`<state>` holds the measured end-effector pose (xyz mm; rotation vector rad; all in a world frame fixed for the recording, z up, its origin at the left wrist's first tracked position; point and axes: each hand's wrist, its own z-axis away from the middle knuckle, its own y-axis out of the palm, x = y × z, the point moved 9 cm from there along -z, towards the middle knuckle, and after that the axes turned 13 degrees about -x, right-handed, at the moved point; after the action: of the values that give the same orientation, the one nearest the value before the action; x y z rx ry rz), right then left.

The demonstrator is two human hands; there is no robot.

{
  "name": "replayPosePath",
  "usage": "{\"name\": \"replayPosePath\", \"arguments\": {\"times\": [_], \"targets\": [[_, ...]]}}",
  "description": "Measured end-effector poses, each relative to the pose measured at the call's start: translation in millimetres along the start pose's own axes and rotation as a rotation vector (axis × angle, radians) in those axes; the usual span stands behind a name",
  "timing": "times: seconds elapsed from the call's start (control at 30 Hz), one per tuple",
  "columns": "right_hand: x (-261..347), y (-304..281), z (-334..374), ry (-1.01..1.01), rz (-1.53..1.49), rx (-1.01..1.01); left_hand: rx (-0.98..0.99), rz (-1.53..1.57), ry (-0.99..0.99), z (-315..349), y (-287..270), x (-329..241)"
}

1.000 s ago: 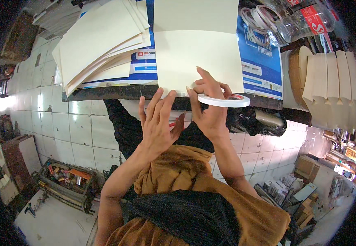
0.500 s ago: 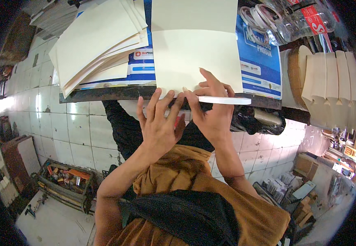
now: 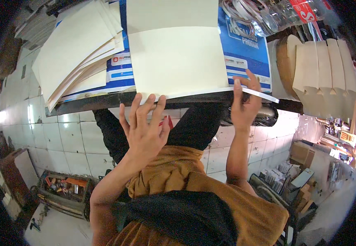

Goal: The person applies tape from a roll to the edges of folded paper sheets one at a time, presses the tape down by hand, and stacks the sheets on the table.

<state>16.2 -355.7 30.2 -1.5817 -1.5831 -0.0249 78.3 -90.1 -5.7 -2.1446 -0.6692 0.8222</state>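
Observation:
A cream sheet of card (image 3: 178, 61), creased across its upper part, lies at the table's near edge. Along its near edge runs a narrow white strip of tape (image 3: 198, 94), leading from my left hand toward the roll on the right. My left hand (image 3: 145, 127) has its fingers stretched and spread, the fingertips resting at the strip's left end. Beyond the sheet's right corner, my right hand (image 3: 245, 106) grips a thin white roll of tape (image 3: 266, 96), seen nearly edge-on. That hand's thumb and fingers partly cover the roll.
Loose cream sheets (image 3: 75, 49) are piled at the left over blue printed sheets (image 3: 249, 57). Several tape rolls (image 3: 247, 12) and a clear plastic bottle (image 3: 288, 18) sit at the far right, near folded cream paper stacks (image 3: 323, 69). A tool crate (image 3: 65, 188) stands on the floor at left.
My right hand has moved right with the tape roll, and a white strip now stretches along the card's near edge. My left hand stays at the strip's left end. The whole view has shifted slightly.

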Motion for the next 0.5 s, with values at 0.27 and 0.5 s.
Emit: {"name": "replayPosePath", "arguments": {"times": [0.27,0.5], "targets": [[6.7,7.2,4.5,-0.143,0.116,-0.033,0.049,0.004,-0.019,1.7,1.2,2.3],[11.4,7.7,3.5,-0.191,0.120,-0.045,0.046,-0.008,-0.023,1.7,2.2,3.2]]}}
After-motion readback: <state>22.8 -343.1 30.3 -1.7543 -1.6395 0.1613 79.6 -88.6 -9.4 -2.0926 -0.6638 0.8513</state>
